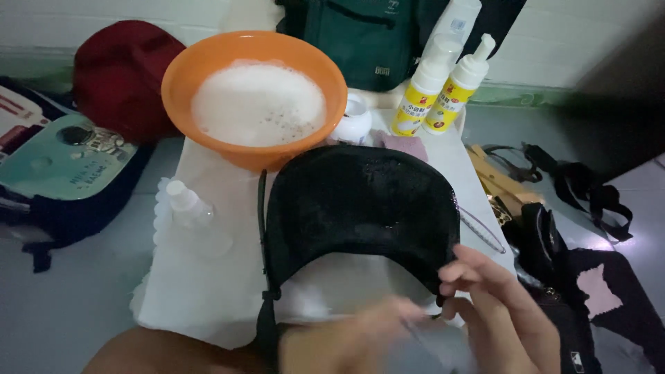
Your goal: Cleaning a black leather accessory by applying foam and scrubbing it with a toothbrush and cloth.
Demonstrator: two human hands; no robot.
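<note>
Black bag (357, 208): wet mesh, lying on the white table (208, 291) in front of the orange foam basin (253, 97).
Right hand (502, 312): fingers pinch the bag's lower right edge.
Left hand (353, 339): blurred, grip cannot be told, possibly near the bag's lower edge.

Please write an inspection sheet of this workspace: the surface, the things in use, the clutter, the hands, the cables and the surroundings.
Surface: small white table, wet-looking cloth or paper cover.
Things in use: black bag, wet and shiny, lying on the table; orange basin full of white foam behind it.
Clutter: two yellow foam pump bottles; small white jar; clear spray bottle; pink cloth.
Hands: right hand pinches the bag's edge; left hand blurred, grip unclear.
Cables: nothing seen; only black straps on the floor.
Surroundings: red bag, dark green bag, dark bags to the right, grey floor.
</note>
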